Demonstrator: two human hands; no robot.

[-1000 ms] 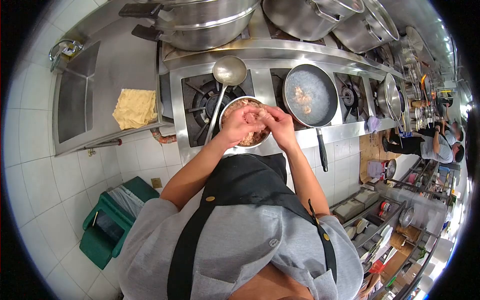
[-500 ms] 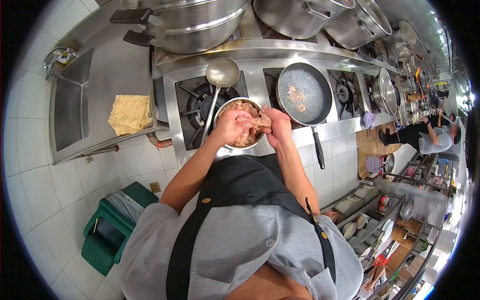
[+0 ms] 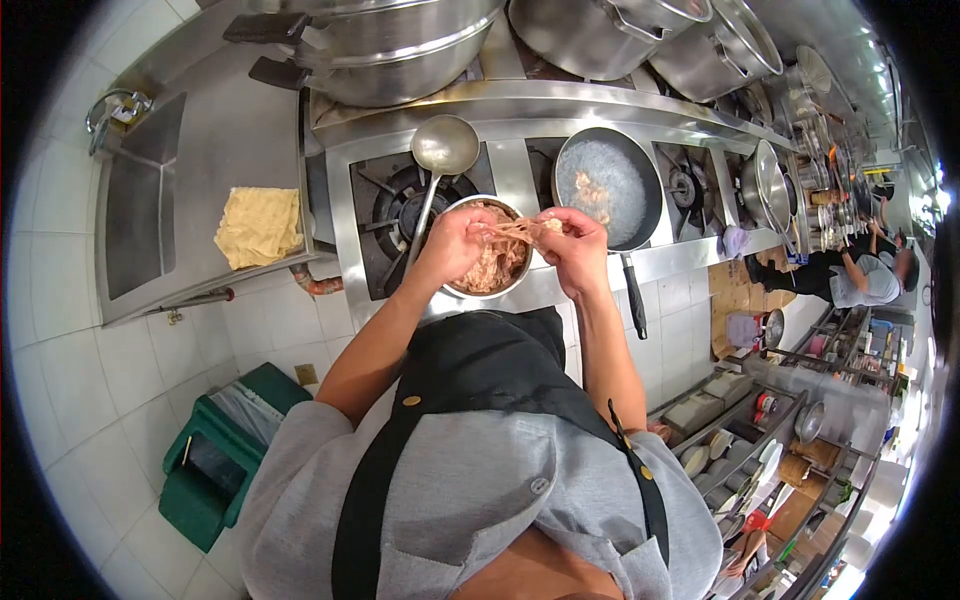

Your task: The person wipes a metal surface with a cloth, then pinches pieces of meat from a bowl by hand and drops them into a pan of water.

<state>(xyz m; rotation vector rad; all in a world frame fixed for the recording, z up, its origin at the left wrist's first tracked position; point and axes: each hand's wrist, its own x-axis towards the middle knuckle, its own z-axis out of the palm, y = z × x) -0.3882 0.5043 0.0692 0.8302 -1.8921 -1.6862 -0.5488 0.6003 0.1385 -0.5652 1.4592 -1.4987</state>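
Between my two hands a strand of shredded pinkish-brown meat (image 3: pixel 513 232) is stretched above a round metal pot (image 3: pixel 527 277) filled with more of this meat. My left hand (image 3: pixel 457 243) pinches one end over the pot's left side. The other end is in the closed fingers of my right hand (image 3: pixel 574 243), just past the pot's right rim. Cloudy liquid and a small clump of meat lie in the frying pan (image 3: pixel 625 190) to the right. A large ladle (image 3: pixel 445 146) rests left of the pot, its handle running down beside it.
Large steel pots (image 3: pixel 385 60) stand along the back of the stove. At left are a sink (image 3: pixel 137 230) and a folded yellow cloth (image 3: pixel 259 228) on the steel counter. The pan's black handle (image 3: pixel 634 298) juts toward me. Another person (image 3: pixel 865 277) stands far right, near shelves of dishes.
My hands have moved apart, the right one going outward to the right, and the meat between them is now drawn into thin strands.
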